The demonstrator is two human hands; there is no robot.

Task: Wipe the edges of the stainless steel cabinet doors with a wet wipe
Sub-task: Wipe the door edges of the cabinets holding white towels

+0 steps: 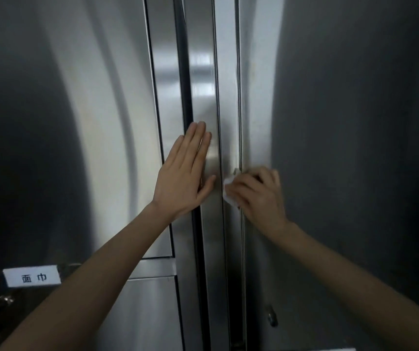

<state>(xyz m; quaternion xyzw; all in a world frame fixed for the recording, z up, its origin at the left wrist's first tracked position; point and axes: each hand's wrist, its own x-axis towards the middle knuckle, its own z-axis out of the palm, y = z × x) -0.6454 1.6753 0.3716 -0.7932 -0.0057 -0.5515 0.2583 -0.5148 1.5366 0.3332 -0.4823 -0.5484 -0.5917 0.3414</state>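
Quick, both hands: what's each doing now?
Left hand: open, flat on the stainless steel cabinet door.
Right hand: gripping the crumpled white wet wipe.

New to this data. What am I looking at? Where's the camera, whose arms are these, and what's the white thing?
There is no machine here: a person works with bare hands. The single picture comes from a wide-angle camera worn on that person's head, looking forward and down, so the two arms are the wearer's own. The bent look of the metal is probably lens distortion. In front stands a stainless steel cabinet. The left hand lies flat, fingers straight, on the centre strip between the doors. The right hand grips a white wet wipe and holds it against the vertical door edge. A white label with two characters sits at lower left.
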